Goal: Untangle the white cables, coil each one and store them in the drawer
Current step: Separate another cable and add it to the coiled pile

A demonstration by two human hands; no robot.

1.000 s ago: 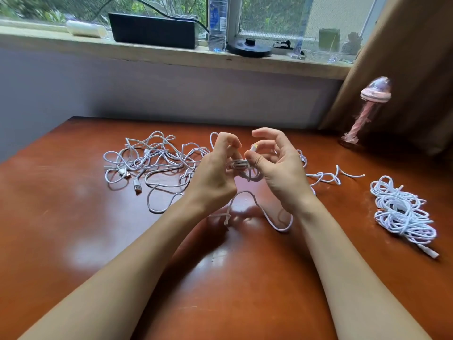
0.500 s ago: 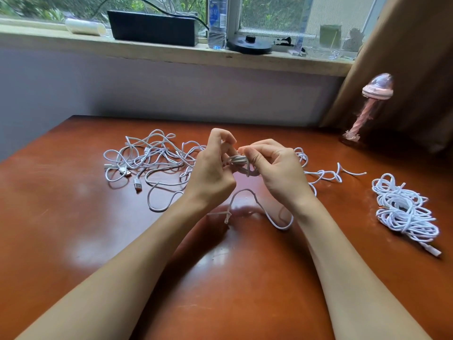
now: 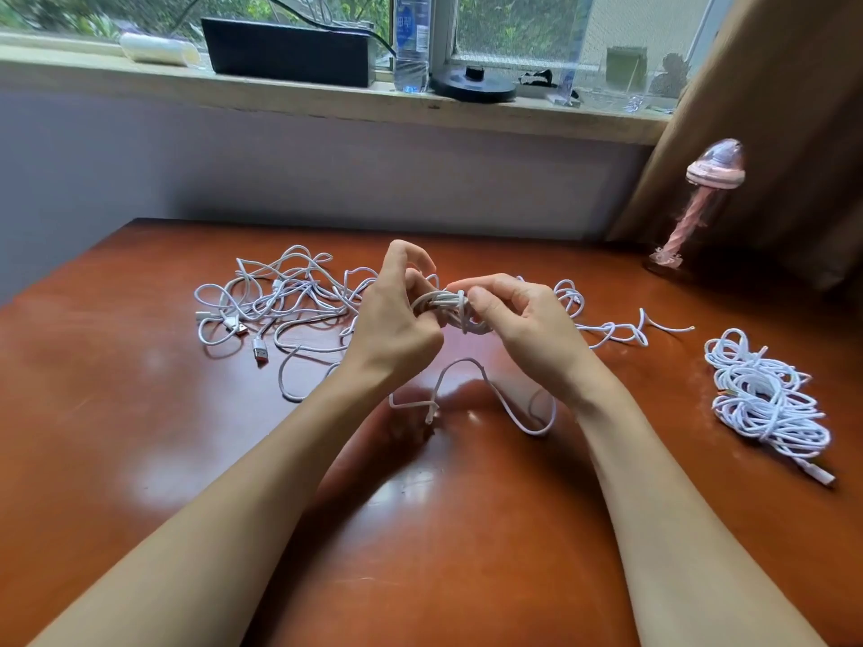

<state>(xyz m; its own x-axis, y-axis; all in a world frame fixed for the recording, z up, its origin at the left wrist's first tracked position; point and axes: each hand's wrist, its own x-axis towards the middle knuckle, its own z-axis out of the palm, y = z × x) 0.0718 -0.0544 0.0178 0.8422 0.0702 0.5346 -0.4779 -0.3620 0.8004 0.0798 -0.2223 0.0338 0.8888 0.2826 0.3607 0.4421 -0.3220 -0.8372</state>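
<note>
Your left hand [image 3: 397, 319] and right hand [image 3: 523, 324] both pinch a small bundle of smooth white coiled cable [image 3: 446, 306]; the loose tangled white cables [image 3: 280, 303] lie at nine o'clock on the glossy reddish-brown wooden table [image 3: 116, 436].

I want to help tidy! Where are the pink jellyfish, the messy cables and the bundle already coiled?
pink jellyfish ornament [image 3: 714, 168]: head view, on its dome.
tangled cables [image 3: 299, 296]: head view, middle of the tangle.
coiled bundle [image 3: 766, 403]: head view, centre of its loops.

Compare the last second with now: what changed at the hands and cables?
The right hand, fingers spread a second ago, closed onto the small coil and now pinches it. The left hand kept holding the coil. The tangle and bundle stayed put.
</note>
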